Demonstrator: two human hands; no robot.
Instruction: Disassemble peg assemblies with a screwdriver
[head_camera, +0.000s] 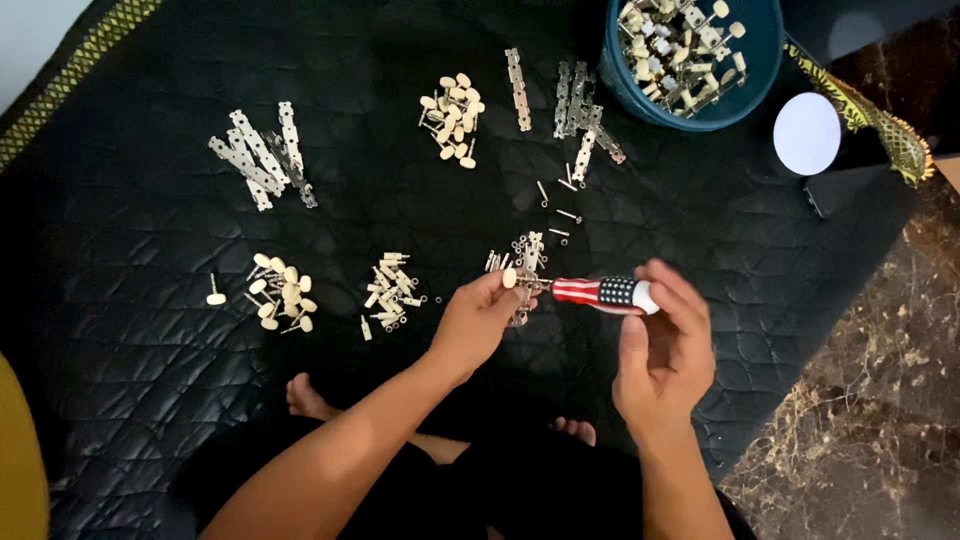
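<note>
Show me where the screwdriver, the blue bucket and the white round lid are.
Screwdriver (605, 293), head view, on its striped handle.
Blue bucket (615, 75), head view, on its outer wall at the left.
White round lid (806, 133), head view, at its middle.

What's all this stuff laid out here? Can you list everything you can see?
mat: one, black quilted, under everything
bucket: one, blue, top right, filled with cream-knobbed metal parts
metal strips: two piles, silver, upper left and top centre
knobbed pegs: two piles, cream, top centre and left
small metal pieces: one pile, silver and cream, centre
loose screws: a few, silver, right of centre
disc: one, white, right of bucket
floor: brown marbled, right
screwdriver: one, striped red, white and blue handle, in right hand
feet: two, bare, bottom centre
left hand: holds a strip with cream knob
right hand: grips screwdriver
</note>
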